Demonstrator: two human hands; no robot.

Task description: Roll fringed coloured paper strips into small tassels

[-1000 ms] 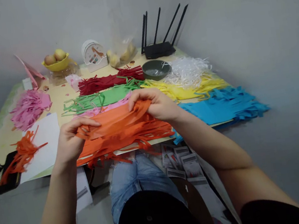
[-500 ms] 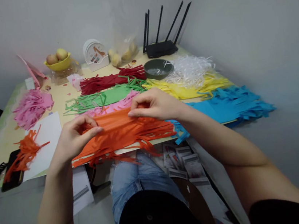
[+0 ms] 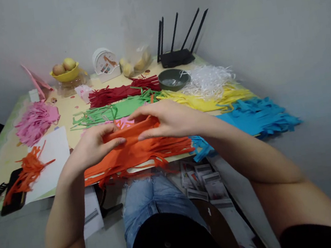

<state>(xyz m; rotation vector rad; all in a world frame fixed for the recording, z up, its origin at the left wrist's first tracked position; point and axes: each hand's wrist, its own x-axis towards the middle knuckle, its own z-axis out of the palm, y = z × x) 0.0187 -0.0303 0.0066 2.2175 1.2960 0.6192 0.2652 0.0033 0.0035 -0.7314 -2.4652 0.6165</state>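
Between my hands is a fringed sheet of orange tissue paper [image 3: 128,147], its uncut middle lifted above the table's front edge and its strips trailing down. My left hand [image 3: 95,145] grips the sheet at its left, thumb on the near side and fingers behind. On the right, my right hand [image 3: 165,120] pinches the same sheet, fingers curled over its upper edge. More orange fringe lies underneath; where one layer ends I cannot tell. Just beyond are pink fringed paper [image 3: 124,123], mostly covered, and green fringed paper [image 3: 126,106].
Blue [image 3: 244,117], yellow [image 3: 199,101] and dark red fringed paper [image 3: 121,91] lie around, with white shreds [image 3: 208,81] beside a dark bowl [image 3: 174,79]. A router [image 3: 177,57] stands at the back. At left, a pink bundle [image 3: 37,121] and orange strips [image 3: 32,168] over a phone [image 3: 14,203].
My hands have come closer together, the right one shifting left and the left one right. The orange sheet between them is bunched and folded upward more.
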